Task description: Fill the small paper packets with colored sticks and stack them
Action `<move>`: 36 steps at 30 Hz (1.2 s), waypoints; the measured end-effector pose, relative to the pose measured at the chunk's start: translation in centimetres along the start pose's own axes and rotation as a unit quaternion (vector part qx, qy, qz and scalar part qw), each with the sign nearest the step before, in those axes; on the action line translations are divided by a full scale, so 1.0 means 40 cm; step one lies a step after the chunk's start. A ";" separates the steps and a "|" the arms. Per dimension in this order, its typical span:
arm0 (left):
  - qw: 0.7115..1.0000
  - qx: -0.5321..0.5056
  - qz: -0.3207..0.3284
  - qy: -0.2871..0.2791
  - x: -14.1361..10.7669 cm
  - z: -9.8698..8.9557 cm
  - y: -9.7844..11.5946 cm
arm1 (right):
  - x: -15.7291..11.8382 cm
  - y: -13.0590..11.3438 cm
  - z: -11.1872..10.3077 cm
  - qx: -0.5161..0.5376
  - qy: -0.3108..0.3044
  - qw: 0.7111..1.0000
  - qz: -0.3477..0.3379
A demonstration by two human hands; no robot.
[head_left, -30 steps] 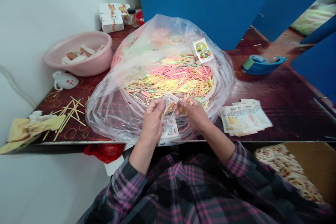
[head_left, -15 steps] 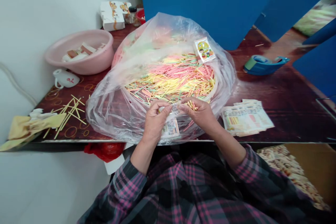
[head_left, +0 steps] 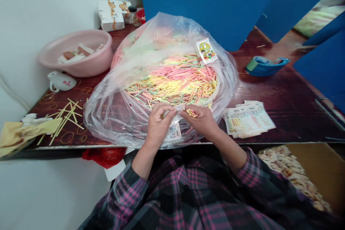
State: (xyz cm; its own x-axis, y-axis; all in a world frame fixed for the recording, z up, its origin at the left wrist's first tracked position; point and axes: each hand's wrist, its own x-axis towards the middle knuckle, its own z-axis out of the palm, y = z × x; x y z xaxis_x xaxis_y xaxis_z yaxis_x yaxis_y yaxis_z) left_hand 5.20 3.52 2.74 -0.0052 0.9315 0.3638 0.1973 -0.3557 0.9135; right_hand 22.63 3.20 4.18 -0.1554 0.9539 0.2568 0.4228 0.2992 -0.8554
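My left hand (head_left: 159,120) is closed, its thumb and fingertips pinching a small clear printed packet (head_left: 179,108). My right hand (head_left: 201,119) is wrapped around a bundle of short coloured sticks (head_left: 192,113), their pale ends pointing up. Its thumb and fingertip also touch the packet's other edge. Beneath the hands, another printed packet (head_left: 175,132) lies on the front of a large clear plastic bag (head_left: 107,115). Inside the bag's opening is a heap of pink, yellow and green sticks (head_left: 175,79). A small printed box (head_left: 206,51) rests at the heap's far right.
Left are a pink basin (head_left: 88,68) with wrapped pieces, a white mug (head_left: 63,82) on its side, loose yellow sticks (head_left: 67,116) and a yellow cloth (head_left: 29,133). A stack of printed packets (head_left: 249,119) and a blue tape dispenser (head_left: 266,68) lie right.
The whole view has shifted slightly. Both hands stay close together at the packet; the right hand has turned a little, so the stick ends face more upward.
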 end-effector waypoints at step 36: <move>0.875 -0.401 -0.271 0.002 -0.023 0.053 0.036 | 0.055 -0.098 0.032 0.373 0.138 0.917 0.025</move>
State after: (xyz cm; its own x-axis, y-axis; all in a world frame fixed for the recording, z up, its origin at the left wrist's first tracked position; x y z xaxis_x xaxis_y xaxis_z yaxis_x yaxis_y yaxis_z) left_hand 7.59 2.32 3.35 0.1117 0.9801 -0.1641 -0.5870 0.1983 0.7849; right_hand 19.47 4.10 7.51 0.1224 0.9665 0.2258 -0.3206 0.2538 -0.9126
